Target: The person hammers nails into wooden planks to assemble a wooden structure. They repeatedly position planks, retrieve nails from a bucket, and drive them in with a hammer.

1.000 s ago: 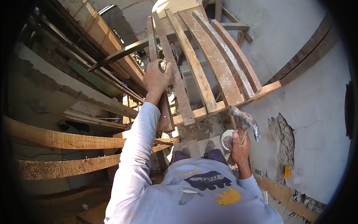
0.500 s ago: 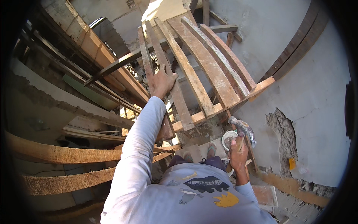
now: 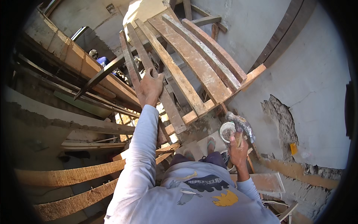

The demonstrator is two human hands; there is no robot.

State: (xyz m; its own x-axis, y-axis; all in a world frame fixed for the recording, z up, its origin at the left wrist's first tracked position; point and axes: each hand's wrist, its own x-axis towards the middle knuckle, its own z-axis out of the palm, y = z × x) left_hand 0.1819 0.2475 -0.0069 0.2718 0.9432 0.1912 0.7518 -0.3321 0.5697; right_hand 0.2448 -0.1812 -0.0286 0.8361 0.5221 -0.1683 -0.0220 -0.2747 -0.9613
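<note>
My left hand [image 3: 151,87] is stretched forward and closed round a long wooden plank [image 3: 172,112], whose near end sticks out past a crosswise timber. Beside it, several more planks lie side by side over that timber [image 3: 209,104], among them a wide reddish-brown board [image 3: 194,56]. Low on the right, my right hand [image 3: 238,146] is closed on a hammer [image 3: 241,125], its worn metal head pointing up and away from me. A small whitish tub [image 3: 227,131] with grey contents shows right next to the hammer; whether my fingers also hold it I cannot tell.
Two rough beams [image 3: 71,175] cross at the lower left. A diagonal bar [image 3: 100,76] runs toward dark framing on the left, near a person in blue [image 3: 101,59]. On the right stands a grey wall [image 3: 309,100] with a broken patch. My sandalled feet [image 3: 211,145] are below.
The view has shifted, and the planks appear further left. My left hand keeps hold of its plank, whose near end sits further left. A person in blue has come into sight at the far left.
</note>
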